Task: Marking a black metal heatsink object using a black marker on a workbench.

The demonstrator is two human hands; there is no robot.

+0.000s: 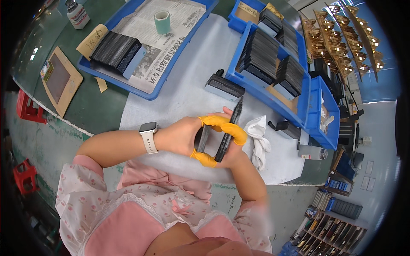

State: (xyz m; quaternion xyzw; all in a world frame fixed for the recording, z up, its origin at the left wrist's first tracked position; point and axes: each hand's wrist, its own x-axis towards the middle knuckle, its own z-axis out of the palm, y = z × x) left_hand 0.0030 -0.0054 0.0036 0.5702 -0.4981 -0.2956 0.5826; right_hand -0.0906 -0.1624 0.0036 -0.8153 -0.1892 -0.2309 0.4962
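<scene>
In front of me my left hand [181, 134], with yellow finger cots on its fingers and a pale-banded watch at the wrist, is closed on a thin dark plate [204, 138]. Across from it my right hand [232, 152], also in yellow cots, grips a black marker pen [229, 130] that slants up and to the right. The right fingers reach toward the plate's edges; whether they touch it I cannot tell. Just beyond the pen stands a short row of dark plates [225, 87] on the white cloth. A crumpled white glove or cloth [257, 138] lies to the right.
A blue tray [156, 91] at the far left holds newspaper, a row of dark plates and a green tape roll [162, 22]. Blue bins [267, 96] of plates stand at the right. Nearby are a small dark block [288, 129], a clear bottle [311, 152] and a wooden-framed board [61, 81].
</scene>
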